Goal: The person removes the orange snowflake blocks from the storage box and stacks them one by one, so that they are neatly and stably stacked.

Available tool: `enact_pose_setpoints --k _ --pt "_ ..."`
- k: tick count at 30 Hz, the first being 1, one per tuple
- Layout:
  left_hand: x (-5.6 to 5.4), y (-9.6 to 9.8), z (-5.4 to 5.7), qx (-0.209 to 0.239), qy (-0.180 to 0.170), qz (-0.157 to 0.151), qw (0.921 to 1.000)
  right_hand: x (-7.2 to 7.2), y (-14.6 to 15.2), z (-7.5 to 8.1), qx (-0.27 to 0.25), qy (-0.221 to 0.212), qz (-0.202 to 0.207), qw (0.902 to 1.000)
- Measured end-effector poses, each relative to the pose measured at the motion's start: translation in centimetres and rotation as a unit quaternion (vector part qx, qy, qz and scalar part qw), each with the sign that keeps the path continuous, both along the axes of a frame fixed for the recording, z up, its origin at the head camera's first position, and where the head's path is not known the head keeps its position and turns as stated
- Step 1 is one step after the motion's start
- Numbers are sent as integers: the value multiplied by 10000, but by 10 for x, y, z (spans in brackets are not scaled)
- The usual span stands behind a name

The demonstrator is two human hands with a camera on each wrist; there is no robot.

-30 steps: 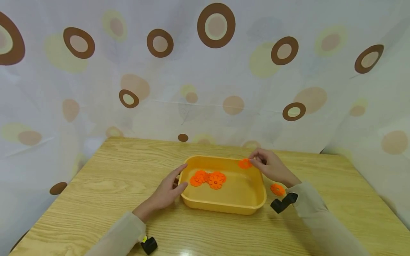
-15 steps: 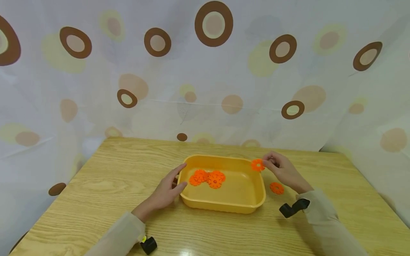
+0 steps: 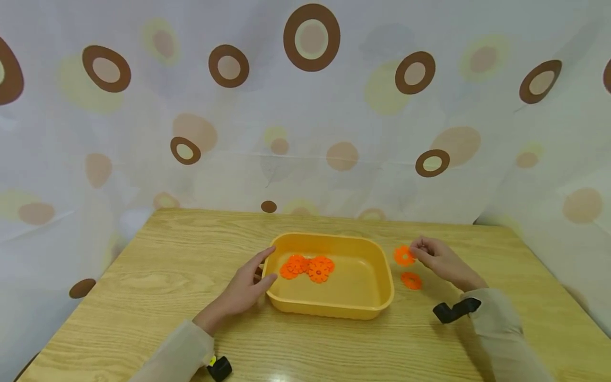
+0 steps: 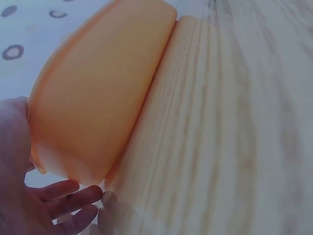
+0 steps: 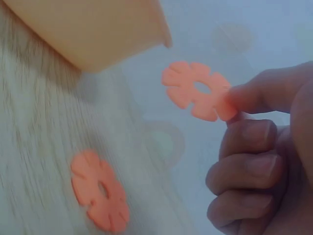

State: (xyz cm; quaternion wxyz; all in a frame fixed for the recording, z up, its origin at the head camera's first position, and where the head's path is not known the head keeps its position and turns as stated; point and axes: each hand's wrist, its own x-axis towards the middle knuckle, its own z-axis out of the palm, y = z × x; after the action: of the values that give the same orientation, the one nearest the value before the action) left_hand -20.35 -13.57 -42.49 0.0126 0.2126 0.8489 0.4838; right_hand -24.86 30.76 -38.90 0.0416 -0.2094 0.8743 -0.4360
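Observation:
My right hand point(image 3: 441, 260) pinches an orange snowflake building disc point(image 3: 404, 255) between thumb and index finger, its other fingers curled in. The right wrist view shows this disc point(image 5: 195, 90) raised above the table, slotted like petals around a centre hole. Below it a second orange disc point(image 3: 411, 280) lies on the table, right of the yellow plastic bin point(image 3: 329, 309). Inside the bin, toward its left end, several orange discs point(image 3: 319, 269) overlap in a pile. My left hand point(image 3: 241, 292) grips the bin's left end, with the thumb at the rim and the lower fingers point(image 4: 76, 200) against the outer wall.
The bin stands on a wood-grain table point(image 3: 296, 347). A white curtain point(image 3: 305, 106) with brown and beige circles hangs behind the table and along its sides. Small black cameras sit on the left wrist point(image 3: 220, 368) and right wrist point(image 3: 455, 310).
My right hand has moved right with the pinched disc, from over the bin's far right corner to outside it, above the loose disc. The left hand keeps its place on the bin.

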Motion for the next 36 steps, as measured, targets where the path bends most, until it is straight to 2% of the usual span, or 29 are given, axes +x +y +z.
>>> enact_pose_setpoints --k 9,13,20,30,36 --pt "3 1 1 24 -17 42 10000 -1 19 -7 461 -963 140 9942" --pt "4 2 1 26 -53 69 10000 -4 23 -14 612 -1148 204 9913" --pt "3 2 2 8 -55 73 10000 -9 27 -23 898 -1035 135 9905" --pt "1 1 0 59 45 -3 10000 -7 26 -22 1098 -876 120 9900" --pt "1 2 -2 49 61 3 10000 -8 27 -23 1050 -844 232 9906"
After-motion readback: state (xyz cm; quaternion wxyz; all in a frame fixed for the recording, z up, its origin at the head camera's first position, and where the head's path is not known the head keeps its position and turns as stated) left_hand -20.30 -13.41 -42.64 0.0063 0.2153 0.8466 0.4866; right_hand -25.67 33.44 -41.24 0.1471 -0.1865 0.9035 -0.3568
